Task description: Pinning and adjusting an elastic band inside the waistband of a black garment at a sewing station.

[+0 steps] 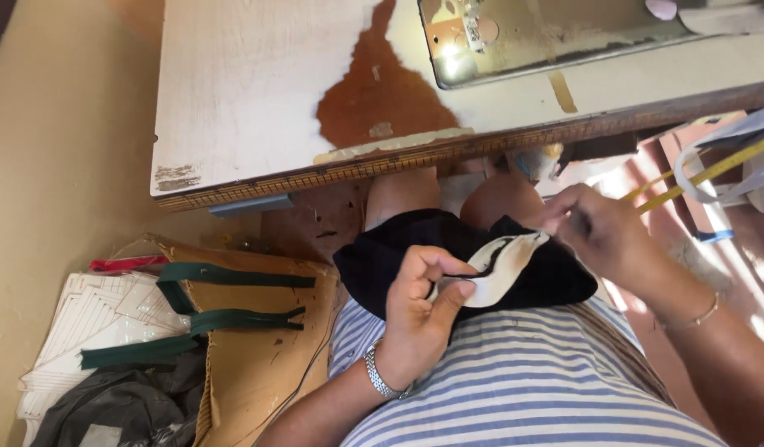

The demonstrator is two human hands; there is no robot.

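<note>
White lining piece [499,266] is pinched by both hands, left [423,302] and right [593,223], over black cloth [382,257]; a loose grip could let it slip off the lap

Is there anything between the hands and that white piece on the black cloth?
No. The left hand already pinches the white piece on the black cloth, and the right hand grips its far tip. Nothing sits between.

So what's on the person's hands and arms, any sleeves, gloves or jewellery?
No gloves or sleeves show; both forearms are bare. The left hand has a silver metal link watch at the wrist. The right hand has a thin gold bracelet at the wrist.
</note>
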